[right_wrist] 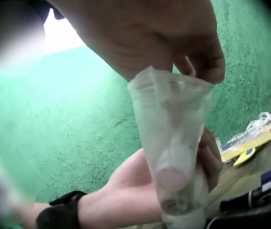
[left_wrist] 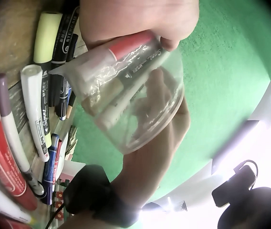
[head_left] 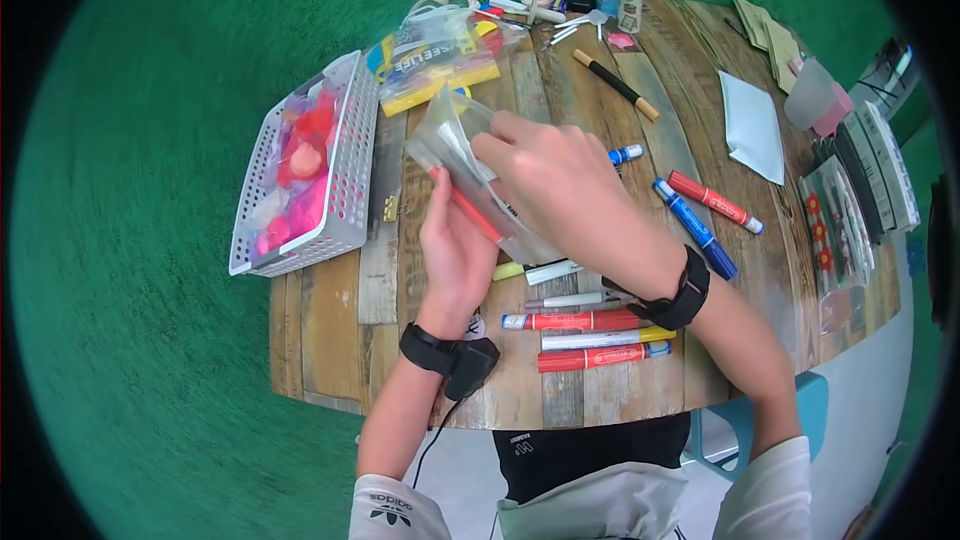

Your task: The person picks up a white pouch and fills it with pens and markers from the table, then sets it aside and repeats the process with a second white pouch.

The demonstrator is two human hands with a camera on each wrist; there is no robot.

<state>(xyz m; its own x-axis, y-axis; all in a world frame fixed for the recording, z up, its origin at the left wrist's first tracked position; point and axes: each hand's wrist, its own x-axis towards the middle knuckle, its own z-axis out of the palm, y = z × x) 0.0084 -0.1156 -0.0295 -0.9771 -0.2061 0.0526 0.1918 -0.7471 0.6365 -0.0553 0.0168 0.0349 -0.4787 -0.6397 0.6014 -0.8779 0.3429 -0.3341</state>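
My left hand (head_left: 455,255) grips a clear plastic pouch (head_left: 437,145) from below, its thumb along the side. Several pens lie inside the pouch, among them a red marker (head_left: 476,215) and a black one (left_wrist: 140,64). The pouch stands tilted above the table with its mouth spread. My right hand (head_left: 565,175) reaches into that mouth with bent fingers, which show through the plastic in the left wrist view. Those fingers pinch a white marker (left_wrist: 121,105) lying along the pouch. In the right wrist view the curled fingers of the right hand (right_wrist: 173,43) overlap the rim.
Several markers lie near the front edge, including a red marker (head_left: 605,356). A blue marker (head_left: 695,227) is farther right. At left stands a white basket (head_left: 345,210) of colourful packets. Behind are a yellow-edged zip bag (head_left: 440,65), a white sheet (head_left: 752,127) and small containers.
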